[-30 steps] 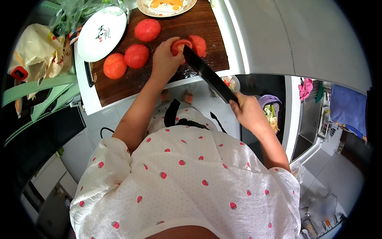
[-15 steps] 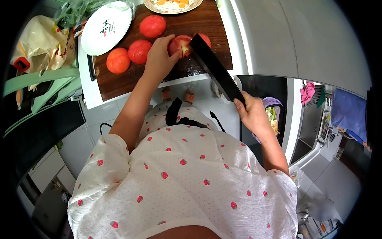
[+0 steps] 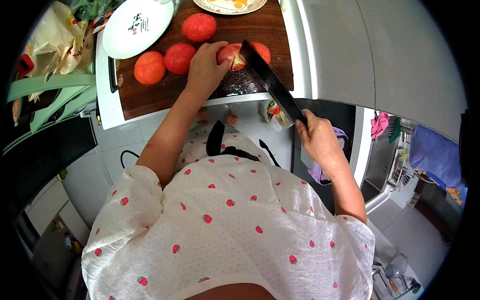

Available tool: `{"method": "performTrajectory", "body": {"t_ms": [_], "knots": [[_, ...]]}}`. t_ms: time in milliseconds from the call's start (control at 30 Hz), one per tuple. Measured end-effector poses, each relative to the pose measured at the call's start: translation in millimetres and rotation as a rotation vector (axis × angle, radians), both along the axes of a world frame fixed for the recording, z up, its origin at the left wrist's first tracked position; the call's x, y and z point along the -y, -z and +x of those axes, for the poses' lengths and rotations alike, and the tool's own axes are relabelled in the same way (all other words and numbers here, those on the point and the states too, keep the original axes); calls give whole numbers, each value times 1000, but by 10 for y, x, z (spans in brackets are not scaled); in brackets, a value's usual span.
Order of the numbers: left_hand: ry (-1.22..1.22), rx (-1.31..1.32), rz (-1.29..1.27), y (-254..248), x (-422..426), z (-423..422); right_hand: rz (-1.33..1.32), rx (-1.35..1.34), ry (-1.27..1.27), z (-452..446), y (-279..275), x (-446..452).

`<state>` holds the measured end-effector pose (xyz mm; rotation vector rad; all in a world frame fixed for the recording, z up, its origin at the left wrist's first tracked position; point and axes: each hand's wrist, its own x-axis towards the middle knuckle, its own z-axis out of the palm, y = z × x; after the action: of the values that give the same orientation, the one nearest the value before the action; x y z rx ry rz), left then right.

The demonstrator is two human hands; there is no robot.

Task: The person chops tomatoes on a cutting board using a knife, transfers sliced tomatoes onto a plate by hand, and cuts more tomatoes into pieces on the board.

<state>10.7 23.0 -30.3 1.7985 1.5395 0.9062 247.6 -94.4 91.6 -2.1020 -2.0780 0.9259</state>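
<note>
My left hand [image 3: 206, 67] has its fingers curled on a cut, peeled-looking tomato [image 3: 230, 53] on the dark wooden cutting board [image 3: 150, 97]. My right hand [image 3: 320, 139] grips the handle of a black kitchen knife [image 3: 274, 85]. The blade's far end meets the tomato's right side, where a pale core shows. Right of the blade is another red tomato piece [image 3: 261, 51], partly hidden. Three whole tomatoes lie left of and beyond my left hand: an orange-red one [image 3: 149, 68], a red one [image 3: 179, 58] and one farther back [image 3: 199, 27].
A white oval plate [image 3: 135, 30] overlaps the board's left side. A patterned plate [image 3: 230, 6] sits at the back. Below the counter edge, a container with scraps [image 3: 276, 112] stands near the knife. A plastic bag [image 3: 57, 42] and green rack [image 3: 55, 85] are at the left.
The knife blade has turned more edge-on, its tip still at the tomato. My left hand stays on the tomato. The whole view has shifted slightly, uncovering the scrap container.
</note>
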Motion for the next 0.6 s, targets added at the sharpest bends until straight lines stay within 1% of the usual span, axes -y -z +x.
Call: {"method": "performTrajectory", "body": {"t_ms": [133,267,367,467,567,600], "knots": [[14,8,14,-6,-13,-5,-43,-5,6,-22,-23,-30],[30,0,19,5,-7,-25,-94,10,-18,-26,163,-17],[35,-50,18,-14,-13,-23,-36,-26,12,38,350,67],[67,-109,79,-20,-39,-39,-18,-55,19,75,384,70],[229,-76,62,-72,-156,-81,-39,71,12,28,234,49],[241,-69,-8,-99,-201,-72,-47,49,28,32,225,60]]}}
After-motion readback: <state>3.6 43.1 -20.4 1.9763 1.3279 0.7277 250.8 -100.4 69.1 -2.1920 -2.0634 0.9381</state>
